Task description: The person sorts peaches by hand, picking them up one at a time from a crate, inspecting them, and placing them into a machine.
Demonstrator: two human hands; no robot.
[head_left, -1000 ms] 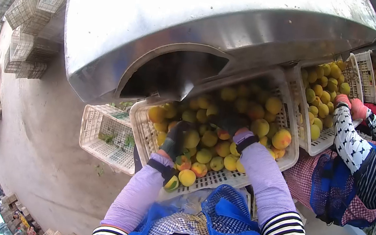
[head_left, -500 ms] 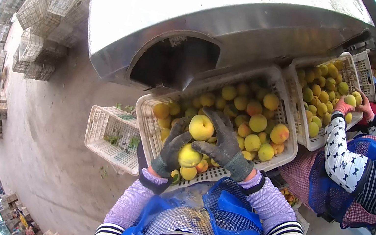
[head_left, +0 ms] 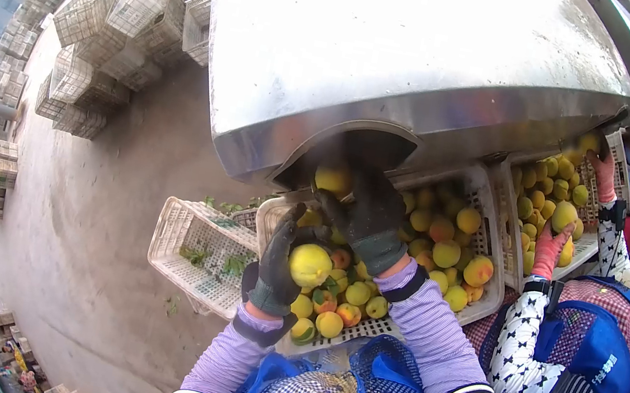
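The step in hand is judged to be the feeding of peaches from the white crate (head_left: 393, 328) into the dark opening (head_left: 356, 149) of the steel machine (head_left: 405, 53). It is best done if each fruit is cupped lightly, not squeezed, and let go well inside the mouth, so that nothing is bruised or dropped back. The right hand (head_left: 369, 214) is raised to that opening on an outstretched arm, gloved fingers curled about a yellow peach (head_left: 333, 179) at its lip, while the left hand (head_left: 277, 265) is held lower over the crate's near-left corner, fingers closed round a second peach (head_left: 310, 265).
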